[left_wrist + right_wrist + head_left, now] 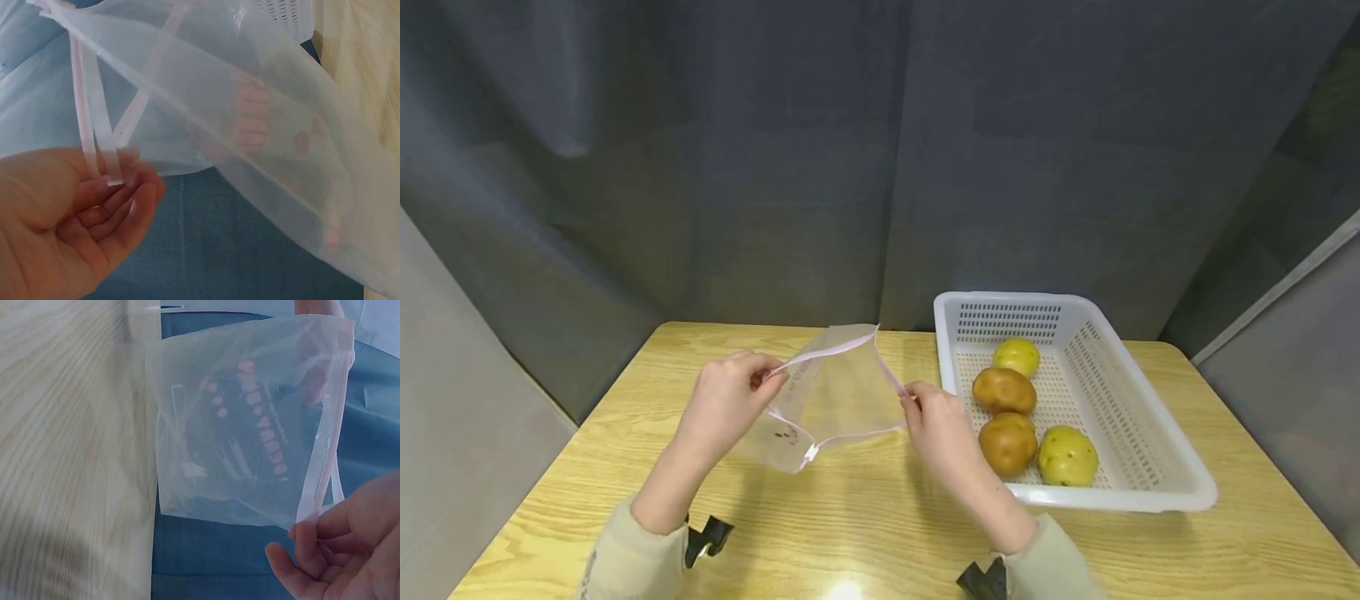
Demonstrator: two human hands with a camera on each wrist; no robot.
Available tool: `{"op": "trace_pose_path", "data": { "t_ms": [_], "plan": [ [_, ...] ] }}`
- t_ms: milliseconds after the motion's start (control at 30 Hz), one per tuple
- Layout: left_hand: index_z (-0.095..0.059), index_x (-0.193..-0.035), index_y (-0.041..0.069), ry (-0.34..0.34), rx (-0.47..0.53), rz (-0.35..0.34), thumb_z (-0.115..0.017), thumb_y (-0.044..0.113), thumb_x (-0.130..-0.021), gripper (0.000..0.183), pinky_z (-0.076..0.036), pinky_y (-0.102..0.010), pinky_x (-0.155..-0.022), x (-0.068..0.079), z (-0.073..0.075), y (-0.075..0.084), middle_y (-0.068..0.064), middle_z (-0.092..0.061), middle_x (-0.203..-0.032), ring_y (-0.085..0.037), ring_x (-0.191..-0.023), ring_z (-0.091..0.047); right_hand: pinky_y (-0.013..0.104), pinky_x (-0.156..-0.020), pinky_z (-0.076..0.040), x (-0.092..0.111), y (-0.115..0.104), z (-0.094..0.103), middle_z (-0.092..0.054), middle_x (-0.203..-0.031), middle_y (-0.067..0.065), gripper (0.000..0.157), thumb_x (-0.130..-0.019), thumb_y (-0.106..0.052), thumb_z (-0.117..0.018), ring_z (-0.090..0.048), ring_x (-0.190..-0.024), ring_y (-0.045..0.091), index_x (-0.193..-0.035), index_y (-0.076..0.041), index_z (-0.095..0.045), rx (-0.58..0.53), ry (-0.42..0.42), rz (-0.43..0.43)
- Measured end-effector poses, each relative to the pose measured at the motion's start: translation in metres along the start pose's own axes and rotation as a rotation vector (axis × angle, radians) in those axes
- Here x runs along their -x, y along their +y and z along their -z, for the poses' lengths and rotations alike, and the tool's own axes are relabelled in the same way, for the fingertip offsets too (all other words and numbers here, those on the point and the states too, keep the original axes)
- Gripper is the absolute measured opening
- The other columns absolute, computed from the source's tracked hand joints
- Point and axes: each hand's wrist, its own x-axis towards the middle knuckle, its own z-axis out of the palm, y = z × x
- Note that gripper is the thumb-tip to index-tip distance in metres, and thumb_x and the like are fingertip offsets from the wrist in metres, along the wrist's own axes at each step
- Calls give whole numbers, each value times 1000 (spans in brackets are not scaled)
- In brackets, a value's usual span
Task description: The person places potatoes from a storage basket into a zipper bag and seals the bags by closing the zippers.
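A translucent zip bag [842, 387] with pink edging is stretched between both hands above the table, its mouth spread wide and facing up. My left hand [733, 396] pinches one side of the rim between thumb and fingers. On the opposite side, the right hand [936, 421] pinches the rim with thumb and index finger. A white slider [811, 452] sits at the near corner of the mouth. In the right wrist view, the bag [231, 425] shows pink printed lettering; the left wrist view shows its pink zip strips [94, 119] running into the fingers.
A white plastic basket [1150, 417] with slotted walls stands to the right, close beside the right hand. Inside lie two yellow potatoes [1067, 456] and two brown potatoes [1004, 390]. The wooden table [850, 533] backs onto a dark curtain [790, 167].
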Motion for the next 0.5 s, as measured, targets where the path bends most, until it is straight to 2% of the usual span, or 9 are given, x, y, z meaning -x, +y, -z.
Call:
{"op": "trace_pose_path", "data": {
  "t_ms": [233, 367, 500],
  "plan": [
    [-71, -82, 6, -31, 71, 61, -68, 14, -81, 8, -43, -23, -50, -3, -1, -1, -1, -65, -70, -9, -56, -53, 20, -44, -38, -5, 4, 4, -63, -66, 6, 11, -86, -9, -60, -45, -48, 9, -86, 0, -67, 24, -13, -19],
    [-70, -82, 6, -6, 93, 66, -66, 13, -82, 8, -41, -21, -47, -5, -6, 0, 0, -64, -67, -7, -53, -51, 20, -42, -37, -5, 4, 5, -62, -66, 5, 11, -86, -10, -60, -44, -47, 8, -88, -1, -67, -2, -36, -41],
    [-69, -81, 6, 38, 82, 34, -65, 12, -82, 8, -40, -20, -46, -5, -15, 1, -1, -63, -66, -7, -53, -51, 20, -42, -37, -5, 4, 4, -62, -65, 3, 11, -86, -10, -60, -43, -47, 8, -89, -3, -67, -20, -41, -50]
  ]
}}
